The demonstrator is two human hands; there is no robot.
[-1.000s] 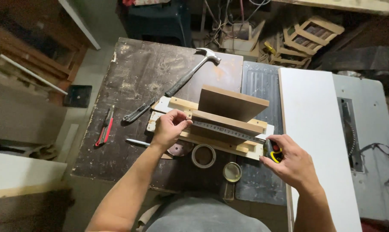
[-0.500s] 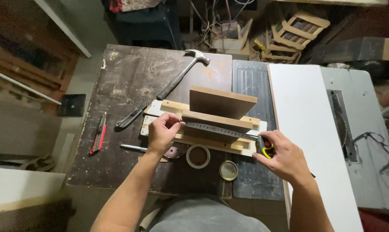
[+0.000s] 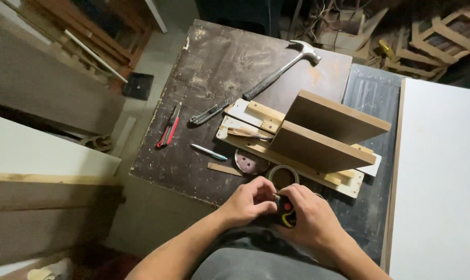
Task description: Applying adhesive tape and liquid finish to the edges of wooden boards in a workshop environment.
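Both hands meet at the near bench (image 3: pixel 204 67) edge: right hand (image 3: pixel 310 220) wrapped around a black tape measure (image 3: pixel 286 212), left hand (image 3: pixel 250 201) pinching at its tip. Risk, by judgement: blade snapping back onto fingers, or nudging the tape roll (image 3: pixel 282 176) just beyond.

Both hands (image 3: pixel 250 202) (image 3: pixel 307 218) off wooden assembly (image 3: pixel 302 140), pulled near body, holding tape measure (image 3: pixel 285 212).
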